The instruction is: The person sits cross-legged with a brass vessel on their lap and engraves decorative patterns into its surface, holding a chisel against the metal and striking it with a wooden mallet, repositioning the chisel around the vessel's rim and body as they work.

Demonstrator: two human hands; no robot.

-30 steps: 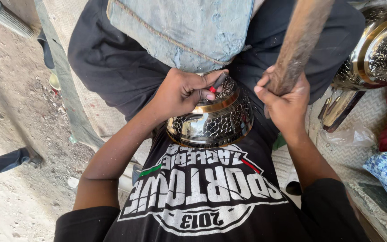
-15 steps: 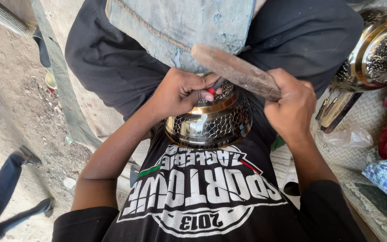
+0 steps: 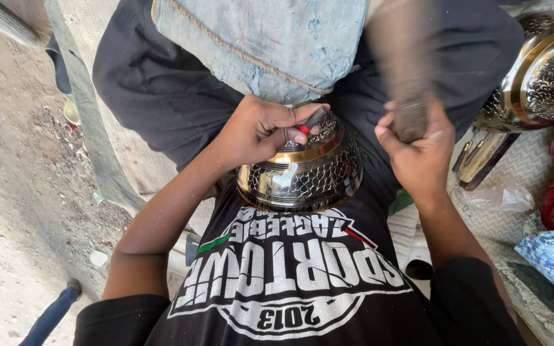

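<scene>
Two hands busy: left hand [image 3: 258, 128] pinches punch [image 3: 315, 119] on bowl [image 3: 302, 173]; right hand [image 3: 418, 150] grips raised hammer [image 3: 405, 70]. Chasing step; next blow needs square hit.

Silver engraved metal bowl [image 3: 302, 173] with a gold band and lattice pattern; beside it, pale blue denim cloth [image 3: 270, 45], black shirt [image 3: 290, 288] with white print.

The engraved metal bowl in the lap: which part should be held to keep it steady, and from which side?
Probably the upper rounded part of the engraved metal bowl, from the person's left. It lies tilted against the belly, the right side taken by the right hand with its blurred wooden mallet. The left hand already rests there, pinching a thin tool.
</scene>
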